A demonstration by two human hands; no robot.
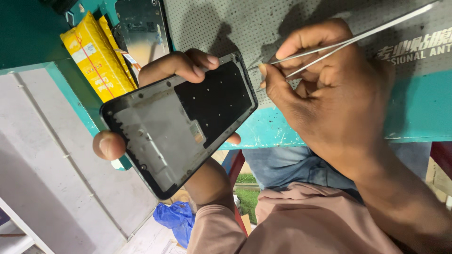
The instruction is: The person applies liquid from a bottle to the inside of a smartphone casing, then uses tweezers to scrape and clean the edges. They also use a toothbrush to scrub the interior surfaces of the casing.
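Pinched shut between thumb and fingers, the right hand (325,94) grip steers tweezers (348,40) toward the phone frame (181,124), clasped edgewise by the left hand (188,66) above the counter (414,108); brace both hands; keep tips shallow.

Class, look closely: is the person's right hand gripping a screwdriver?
No, the right hand pinches thin silver metal tweezers, their tips beside the black phone frame that the left hand holds.
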